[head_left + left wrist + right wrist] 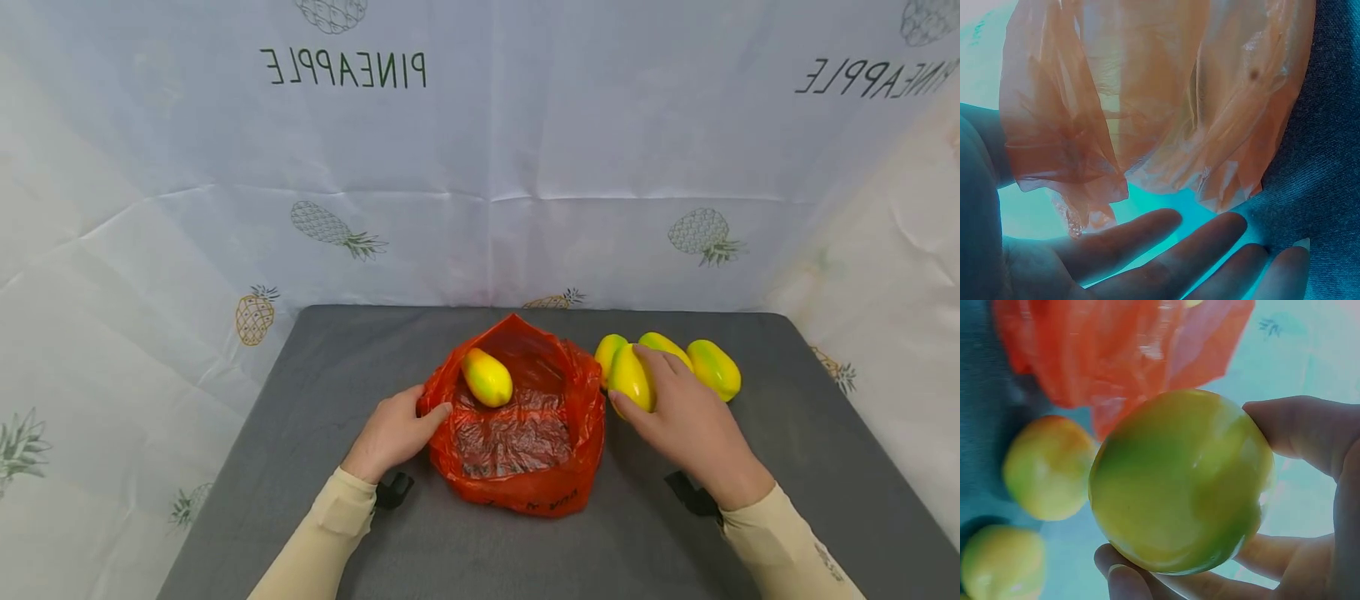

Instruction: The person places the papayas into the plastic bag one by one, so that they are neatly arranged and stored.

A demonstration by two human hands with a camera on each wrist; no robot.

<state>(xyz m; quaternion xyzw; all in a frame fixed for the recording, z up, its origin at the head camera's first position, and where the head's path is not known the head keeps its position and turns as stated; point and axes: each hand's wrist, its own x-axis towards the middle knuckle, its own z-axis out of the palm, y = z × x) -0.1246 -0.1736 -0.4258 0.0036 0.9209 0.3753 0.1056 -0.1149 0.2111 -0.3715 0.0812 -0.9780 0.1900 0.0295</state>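
Observation:
A red plastic bag (pixel 517 492) stands on the table with its mouth wide, and one yellow-green mango (pixel 487 379) is inside it. At the bag's left rim, my left hand (pixel 393 433) has its thumb over the edge. Its fingers (pixel 1204 250) stretch out nearly straight outside the plastic (pixel 1147 94), apart from it. My right hand (pixel 693 421) grips another mango (pixel 630 375) between thumb and fingers, just right of the bag. In the right wrist view this held mango (pixel 1179 481) hangs before the bag (pixel 1110 356).
Three more mangoes lie by the right hand: one at the bag's side (pixel 609 350), one behind the hand (pixel 663 342) and one farther right (pixel 715 371). The table (pixel 345 350) is covered in grey cloth. A white pineapple-print curtain (pixel 480 150) surrounds its far side.

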